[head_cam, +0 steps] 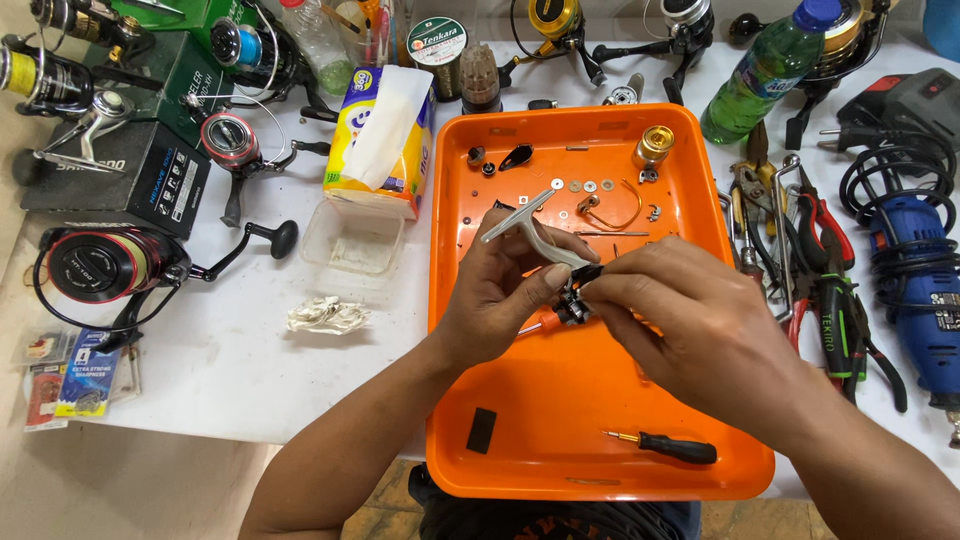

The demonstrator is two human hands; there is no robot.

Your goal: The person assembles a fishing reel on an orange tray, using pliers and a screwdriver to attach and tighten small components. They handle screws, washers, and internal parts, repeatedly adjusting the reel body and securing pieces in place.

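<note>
Fig.: reel strip-down over an orange tray, head view, L to R.

Far L: several spinning reels (pixel 100 265) and dark boxes (pixel 150 180) on the white table (pixel 230 370). Near L edge: small tackle packets (pixel 70 380). Next R: crumpled rag (pixel 327 315), clear tub (pixel 352 240), and behind it a yellow tissue pack (pixel 380 135).

Centre: tray (pixel 590 450). Its far part carries loose parts: washers (pixel 590 186), a bent wire (pixel 615 212), a gold spool (pixel 653 147). Near part carries a black pad (pixel 481 430) and a small screwdriver (pixel 665 446).

Left hand (pixel 500 290): closed round the reel body (pixel 572 292), whose grey stem (pixel 520 222) sticks up far-left; thumb lies across the top. The body is held just above the tray's middle. Right hand (pixel 690 320): fingertips pinched onto the body's R side; what they grip, if anything separate, is hidden. An orange-handled tool (pixel 545 320) shows just under the L fingers; can't tell which hand holds it.

Technique (judgement): keep the body low over the tray so any dropped screw lands inside; brace with L, let R do fine work only; lay removed parts in order w/ the washers.

R of tray: green bottle (pixel 765 75), pliers and cutters (pixel 825 290), blue rotary tool (pixel 925 290) w/ coiled cord.
</note>
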